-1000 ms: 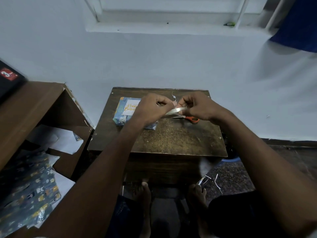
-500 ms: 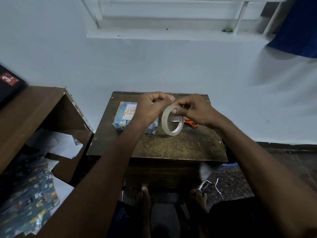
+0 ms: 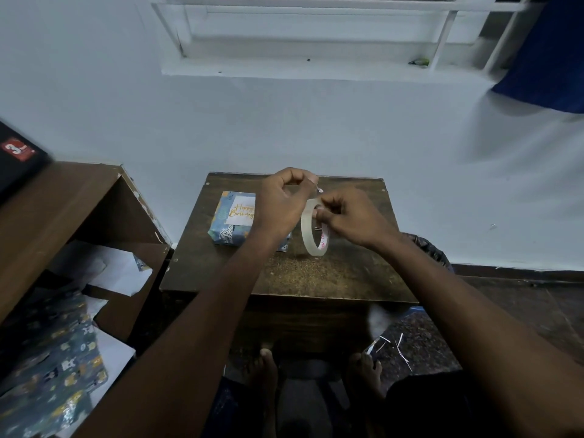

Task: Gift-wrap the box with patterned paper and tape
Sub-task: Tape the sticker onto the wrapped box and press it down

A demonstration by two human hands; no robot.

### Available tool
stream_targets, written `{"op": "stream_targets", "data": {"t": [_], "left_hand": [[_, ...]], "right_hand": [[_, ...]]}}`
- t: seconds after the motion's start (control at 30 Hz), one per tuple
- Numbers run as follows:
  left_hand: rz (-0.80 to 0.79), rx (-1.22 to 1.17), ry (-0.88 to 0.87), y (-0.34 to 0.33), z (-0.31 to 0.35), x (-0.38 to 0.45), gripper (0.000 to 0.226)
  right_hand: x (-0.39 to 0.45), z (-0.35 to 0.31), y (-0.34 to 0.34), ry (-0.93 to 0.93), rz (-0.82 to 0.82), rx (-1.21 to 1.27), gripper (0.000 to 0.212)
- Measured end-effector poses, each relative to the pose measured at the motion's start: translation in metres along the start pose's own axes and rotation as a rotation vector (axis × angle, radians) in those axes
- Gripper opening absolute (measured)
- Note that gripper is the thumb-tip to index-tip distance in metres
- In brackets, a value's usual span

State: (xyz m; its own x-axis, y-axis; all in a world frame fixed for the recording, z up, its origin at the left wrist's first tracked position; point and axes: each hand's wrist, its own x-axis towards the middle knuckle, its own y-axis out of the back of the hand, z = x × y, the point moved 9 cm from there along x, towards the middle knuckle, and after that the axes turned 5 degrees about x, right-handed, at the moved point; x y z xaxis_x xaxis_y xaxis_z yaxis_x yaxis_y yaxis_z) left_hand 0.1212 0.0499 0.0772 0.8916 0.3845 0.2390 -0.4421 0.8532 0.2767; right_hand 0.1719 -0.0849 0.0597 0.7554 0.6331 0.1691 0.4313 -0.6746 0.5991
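The wrapped box [image 3: 235, 221] lay on the table [image 3: 347, 273] toward its far left corner. Right of it, the tape roll [image 3: 311, 229] hung upright above the table's middle, between the 2 hands, left hand [image 3: 281, 203] and right hand [image 3: 350, 216].

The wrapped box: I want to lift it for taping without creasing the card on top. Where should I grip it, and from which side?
Probably by its two long side faces, coming from above. The wrapped box lies flat on the table, card up; its left side is free, while the left hand hangs over its right end.
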Motion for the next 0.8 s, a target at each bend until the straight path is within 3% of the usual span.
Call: {"op": "stream_targets", "data": {"t": [0.1, 0.23, 0.43, 0.57, 0.67, 0.8], "left_hand": [[0.021, 0.147, -0.116, 0.002, 0.009, -0.002, 0.009], [-0.026, 0.034, -0.09, -0.001, 0.006, -0.002, 0.009], [-0.104, 0.008, -0.072, 0.001, 0.006, 0.002, 0.014], [-0.133, 0.039, -0.095, 0.0, 0.007, 0.001, 0.009], [-0.133, 0.079, -0.121, 0.0, 0.007, 0.001, 0.009], [-0.144, 0.156, -0.123, -0.003, 0.005, 0.001, 0.022]], "right_hand": [[-0.001, 0.001, 0.0, -0.005, 0.03, 0.0, 0.035], [-0.001, 0.009, 0.001, -0.054, 0.012, 0.022, 0.035], [-0.002, 0.012, 0.01, -0.104, 0.029, 0.098, 0.012], [0.0, 0.036, 0.02, -0.223, 0.007, -0.171, 0.028], [-0.001, 0.053, 0.037, -0.319, 0.026, -0.428, 0.026], [-0.006, 0.062, 0.036, -0.351, -0.018, -0.559, 0.022]]}}
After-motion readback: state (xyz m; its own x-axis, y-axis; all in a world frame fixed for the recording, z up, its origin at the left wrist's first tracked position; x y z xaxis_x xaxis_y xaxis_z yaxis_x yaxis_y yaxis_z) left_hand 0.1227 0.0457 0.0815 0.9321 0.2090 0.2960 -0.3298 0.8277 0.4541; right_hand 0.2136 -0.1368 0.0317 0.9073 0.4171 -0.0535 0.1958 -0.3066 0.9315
